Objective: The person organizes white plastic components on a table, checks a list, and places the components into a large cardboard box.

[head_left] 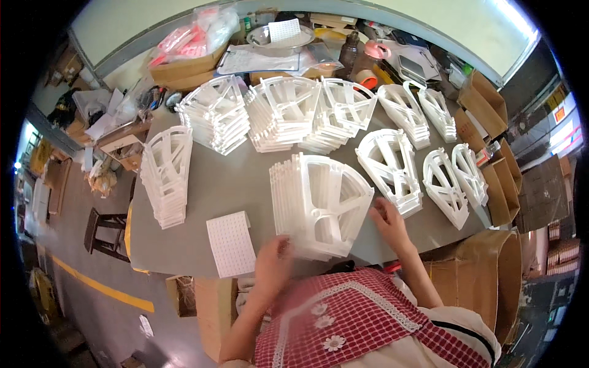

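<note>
A stack of white plastic fan-shaped frames (325, 202) stands on the grey table in front of me, its lower edge slightly blurred. My left hand (274, 264) is at the stack's lower left corner. Its fingers are smeared by motion, so I cannot tell if they grip a frame. Beside the right edge of the stack is my right hand (389, 226), fingers loosely bent and apart, with nothing visible in them. A sheet of small printed labels (230, 244) lies left of the stack, near my left hand.
More stacked white frames (285, 107) line the back of the grey table (251, 175), with others (389, 168) at right and one stack (165, 175) at left. Cardboard boxes (475, 270) border the right side. Behind are plastic bags (196, 37), a metal dish (261, 38) and a tape roll (366, 80).
</note>
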Demonstrator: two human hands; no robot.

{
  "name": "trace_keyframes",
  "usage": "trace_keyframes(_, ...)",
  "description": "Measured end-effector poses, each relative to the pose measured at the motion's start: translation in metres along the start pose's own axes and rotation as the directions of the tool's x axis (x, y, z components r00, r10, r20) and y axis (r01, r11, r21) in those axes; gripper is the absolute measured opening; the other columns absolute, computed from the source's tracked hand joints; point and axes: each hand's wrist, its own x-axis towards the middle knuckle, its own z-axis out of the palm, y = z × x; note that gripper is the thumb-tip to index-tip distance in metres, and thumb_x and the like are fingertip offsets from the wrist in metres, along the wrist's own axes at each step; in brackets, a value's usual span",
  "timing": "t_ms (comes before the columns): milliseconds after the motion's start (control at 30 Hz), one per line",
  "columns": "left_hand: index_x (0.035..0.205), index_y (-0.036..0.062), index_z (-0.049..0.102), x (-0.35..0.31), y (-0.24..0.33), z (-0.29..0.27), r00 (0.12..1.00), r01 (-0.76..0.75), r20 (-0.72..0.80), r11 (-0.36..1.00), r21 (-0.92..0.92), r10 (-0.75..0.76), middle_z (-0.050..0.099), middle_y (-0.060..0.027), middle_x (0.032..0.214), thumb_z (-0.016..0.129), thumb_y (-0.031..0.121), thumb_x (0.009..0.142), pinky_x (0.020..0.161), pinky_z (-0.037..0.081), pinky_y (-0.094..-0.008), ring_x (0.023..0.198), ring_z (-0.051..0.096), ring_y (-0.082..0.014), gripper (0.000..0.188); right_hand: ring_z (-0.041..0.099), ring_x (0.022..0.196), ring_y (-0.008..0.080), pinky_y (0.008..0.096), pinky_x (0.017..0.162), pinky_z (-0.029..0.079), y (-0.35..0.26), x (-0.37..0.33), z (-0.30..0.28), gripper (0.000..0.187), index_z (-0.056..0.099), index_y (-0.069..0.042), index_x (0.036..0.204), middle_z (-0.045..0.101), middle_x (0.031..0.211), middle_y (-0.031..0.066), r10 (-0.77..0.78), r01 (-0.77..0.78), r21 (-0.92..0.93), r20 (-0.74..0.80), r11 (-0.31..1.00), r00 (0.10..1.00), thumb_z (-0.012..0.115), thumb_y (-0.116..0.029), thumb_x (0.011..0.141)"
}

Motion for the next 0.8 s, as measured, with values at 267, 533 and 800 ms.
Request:
trace_keyframes(267,0.101,-0.0007,0.067,0.014,-0.01,0.015,0.963,0.2,0.221,0.961,-0.193,-0.156,0.071,-0.0102,0.082,0.061,0.022,0.096,0.07,0.052,-0.0316,0.075,0.067,-0.0179,0.024,0.066,0.087,0.017,0.0313,0.075,0.054,-0.012,0.007,0.017,0.041,0.062,0.005,0.116,0.069,0.1,0.0106,0.267,-0.424,0.454,0.37,0.784,0.89,0.056,-0.033,0.1)
trace_keyframes(533,0.095,0.0032,0.069,0.013,0.021,0.02,0.968,0.106,0.231,0.993,-0.042,-0.094,0.07,-0.012,0.078,0.066,0.025,0.092,0.065,0.05,-0.0344,0.068,0.066,-0.0238,0.022,0.069,0.084,0.0205,0.0353,0.076,0.057,-0.02,0.008,-0.007,0.038,0.063,0.002,0.117,0.07,0.1,0.0103,0.278,-0.436,0.359,0.412,0.825,0.868,0.059,-0.03,0.097)
trace_keyframes(800,0.11,0.008,0.064,0.012,0.005,0.006,0.99,0.031,-0.144,0.988,0.154,-0.008,0.068,-0.0153,0.097,0.063,0.016,0.09,0.078,0.05,-0.0433,0.089,0.063,-0.0351,0.022,0.07,0.077,0.0215,0.0352,0.067,0.06,-0.019,0.005,0.003,0.032,0.064,0.004,0.111,0.07,0.09,0.0125,0.232,-0.418,0.342,0.471,0.842,0.851,0.059,-0.025,0.098)
